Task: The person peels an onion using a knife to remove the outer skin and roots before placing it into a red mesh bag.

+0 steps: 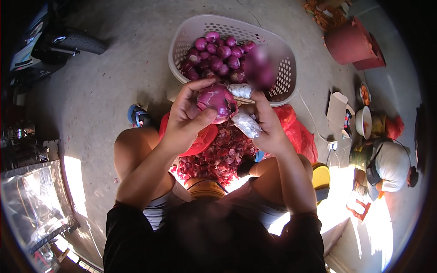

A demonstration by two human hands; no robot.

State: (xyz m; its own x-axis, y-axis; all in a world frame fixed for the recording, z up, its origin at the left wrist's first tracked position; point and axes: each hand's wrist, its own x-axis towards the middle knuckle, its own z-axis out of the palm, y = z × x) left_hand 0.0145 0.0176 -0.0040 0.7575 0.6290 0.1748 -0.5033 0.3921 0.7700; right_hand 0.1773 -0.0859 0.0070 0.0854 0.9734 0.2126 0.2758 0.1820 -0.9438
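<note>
My left hand [187, 109] is wrapped around a red onion [215, 103], thumb and fingers on either side of it. Dry, papery skin still covers part of the onion, and its right end looks ragged. My right hand [266, 116] is closed close beside that end, its thumb and forefinger bound in silvery wrapping [246, 125]. A thin tan edge shows between those two fingers; I cannot make out what it belongs to. Beneath both hands lies a heap of red onion skins [223, 154], with red mesh bag material [298, 134] around it.
A pale perforated basket [175, 48] of shiny purple onions [223, 52] stands ahead, partly blurred at right. Red buckets [348, 41], a white bowl [363, 122] and a bent-over person [391, 166] are at right. A motorbike wheel [82, 41] is at upper left. A cable crosses the floor.
</note>
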